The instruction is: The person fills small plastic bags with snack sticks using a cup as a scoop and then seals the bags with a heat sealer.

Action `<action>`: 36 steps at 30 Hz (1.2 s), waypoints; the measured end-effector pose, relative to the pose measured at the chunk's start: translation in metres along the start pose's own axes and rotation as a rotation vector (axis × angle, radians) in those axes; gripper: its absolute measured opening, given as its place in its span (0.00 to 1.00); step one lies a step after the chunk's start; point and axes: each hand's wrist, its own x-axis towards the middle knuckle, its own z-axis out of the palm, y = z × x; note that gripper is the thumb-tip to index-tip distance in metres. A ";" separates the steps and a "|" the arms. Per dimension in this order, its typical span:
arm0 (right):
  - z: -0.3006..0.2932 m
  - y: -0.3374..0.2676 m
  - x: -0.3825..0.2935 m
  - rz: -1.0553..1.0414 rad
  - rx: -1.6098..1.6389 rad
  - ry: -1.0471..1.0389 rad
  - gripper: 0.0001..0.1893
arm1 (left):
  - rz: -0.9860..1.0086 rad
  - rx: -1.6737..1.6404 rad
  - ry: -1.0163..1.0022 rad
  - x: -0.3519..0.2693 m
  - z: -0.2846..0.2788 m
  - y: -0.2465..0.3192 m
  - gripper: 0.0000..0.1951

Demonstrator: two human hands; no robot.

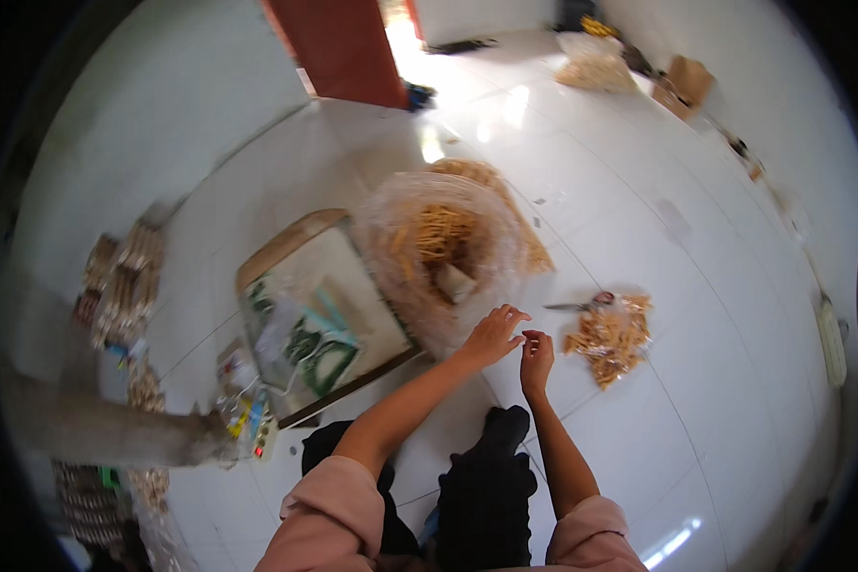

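My left hand (497,334) is raised over the tiled floor, fingers spread, with nothing visible in it. Close beside it, my right hand (537,357) has its fingers curled; whether they pinch something thin is unclear. Just beyond my left hand stands a large clear plastic bag (393,207), its mouth wide open. Inside are orange-brown stick snacks (443,232) and a pale block-like object (455,282). To the right of my right hand lie small clear packets of snacks (608,339), with a pair of scissors (575,307) at their far edge.
A low table (379,293) at left holds plastic film and light blue strips (332,314). A power strip (263,440) sits by its near corner. Stacked packets (132,286) line the left wall. Another filled bag (518,214) lies behind the open one. A red door (336,50) stands ajar.
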 end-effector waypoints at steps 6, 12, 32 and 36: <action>0.101 -0.130 -0.009 -0.161 0.329 -0.367 0.08 | -0.151 -0.037 0.447 -0.074 -0.148 -0.031 0.12; 0.202 -0.223 -0.035 -0.504 0.203 -0.462 0.06 | -0.416 -0.143 0.958 -0.161 -0.237 -0.093 0.07; 0.401 -0.193 -0.139 -0.480 0.088 -0.713 0.08 | -0.808 0.328 0.683 -0.292 -0.215 -0.221 0.25; 0.387 -0.210 -0.127 -0.288 -0.023 -0.702 0.04 | -0.790 0.387 0.758 -0.295 -0.213 -0.223 0.26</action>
